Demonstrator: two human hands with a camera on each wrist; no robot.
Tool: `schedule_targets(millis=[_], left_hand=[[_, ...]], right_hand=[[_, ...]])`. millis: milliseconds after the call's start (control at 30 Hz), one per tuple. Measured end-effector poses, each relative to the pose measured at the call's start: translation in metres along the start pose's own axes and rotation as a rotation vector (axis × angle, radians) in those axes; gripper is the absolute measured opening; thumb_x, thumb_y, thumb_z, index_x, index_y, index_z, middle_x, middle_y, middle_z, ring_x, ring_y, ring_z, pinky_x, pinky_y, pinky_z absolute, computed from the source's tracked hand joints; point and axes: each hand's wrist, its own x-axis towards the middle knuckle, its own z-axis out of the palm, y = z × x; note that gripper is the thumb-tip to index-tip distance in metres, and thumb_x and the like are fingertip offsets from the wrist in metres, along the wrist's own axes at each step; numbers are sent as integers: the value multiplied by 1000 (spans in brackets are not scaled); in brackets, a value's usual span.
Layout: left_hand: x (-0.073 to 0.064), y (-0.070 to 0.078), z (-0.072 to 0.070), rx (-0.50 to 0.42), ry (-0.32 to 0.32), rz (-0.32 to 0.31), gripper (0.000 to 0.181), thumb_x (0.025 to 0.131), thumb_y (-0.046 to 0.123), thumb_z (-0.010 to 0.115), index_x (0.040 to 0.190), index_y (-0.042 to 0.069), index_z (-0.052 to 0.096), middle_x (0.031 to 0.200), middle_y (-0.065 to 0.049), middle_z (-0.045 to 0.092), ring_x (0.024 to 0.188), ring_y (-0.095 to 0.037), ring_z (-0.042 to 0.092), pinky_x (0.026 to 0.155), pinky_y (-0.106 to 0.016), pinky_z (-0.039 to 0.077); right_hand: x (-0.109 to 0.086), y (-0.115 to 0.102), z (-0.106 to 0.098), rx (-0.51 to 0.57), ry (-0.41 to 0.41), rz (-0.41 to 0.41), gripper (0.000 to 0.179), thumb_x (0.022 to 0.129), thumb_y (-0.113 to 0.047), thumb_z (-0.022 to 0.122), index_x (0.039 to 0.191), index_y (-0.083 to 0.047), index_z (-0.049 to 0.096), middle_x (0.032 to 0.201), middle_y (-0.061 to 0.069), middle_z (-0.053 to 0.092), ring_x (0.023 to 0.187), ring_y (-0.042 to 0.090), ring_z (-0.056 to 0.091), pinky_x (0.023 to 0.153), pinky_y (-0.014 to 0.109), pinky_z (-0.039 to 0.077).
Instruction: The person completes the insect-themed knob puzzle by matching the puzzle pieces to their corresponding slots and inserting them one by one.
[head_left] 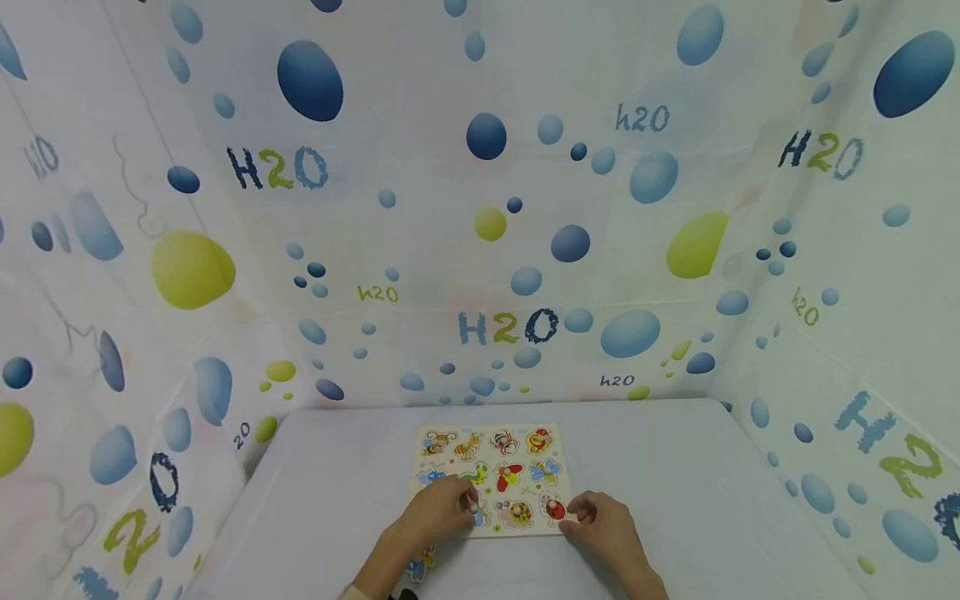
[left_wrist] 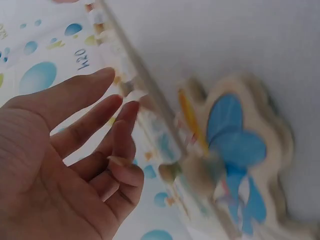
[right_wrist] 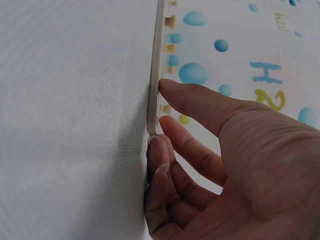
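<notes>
A wooden knob puzzle board (head_left: pixel 488 537) with several insect pictures lies on the white table. My left hand (head_left: pixel 441 510) is over its lower left part, at a blue-winged insect piece (head_left: pixel 481 515). In the left wrist view, the thumb and index fingertips (left_wrist: pixel 111 75) stand slightly apart beside a blurred knob; whether they touch it is unclear. Nearer me lies a loose blue-winged insect piece (left_wrist: pixel 239 135), partly hidden by the left wrist in the head view. My right hand (head_left: pixel 602 531) touches the board's lower right corner, fingers loosely bent, beside the ladybug piece (head_left: pixel 553 507).
The white-covered table (head_left: pixel 660 467) extends on both sides of the board. Around it hang white curtains (head_left: pixel 420 242) printed with blue and green bubbles and H2O lettering. A small dark object (head_left: pixel 407 594) shows at the bottom edge beside the left wrist.
</notes>
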Motion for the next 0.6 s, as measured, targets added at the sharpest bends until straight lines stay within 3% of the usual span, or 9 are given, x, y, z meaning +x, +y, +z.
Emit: schedule_targets(millis=[100, 367, 600], left_hand=[[-7, 0, -7, 6, -28, -3, 18, 87, 19, 81, 103, 16, 74, 89, 11, 61, 78, -5, 53, 72, -32, 49], [-21, 1, -23, 15, -9, 54, 10, 91, 18, 79, 97, 16, 72, 92, 7, 60, 80, -4, 53, 72, -31, 50], [-35, 2, -29, 4, -11, 25, 14, 91, 18, 79, 86, 21, 66, 86, 10, 57, 76, -4, 49, 70, -29, 47]], right_hand=[[-1, 0, 0, 1, -5, 18, 26, 76, -23, 93, 90, -15, 73, 82, -4, 59, 74, 12, 53, 65, 27, 43], [-1, 0, -1, -2, 18, 16, 26, 75, -23, 94, 89, -16, 74, 82, -4, 59, 74, 11, 53, 66, 27, 43], [-3, -4, -2, -9, -11, 25, 26, 76, -23, 93, 90, -15, 73, 82, -3, 59, 75, 13, 53, 66, 29, 42]])
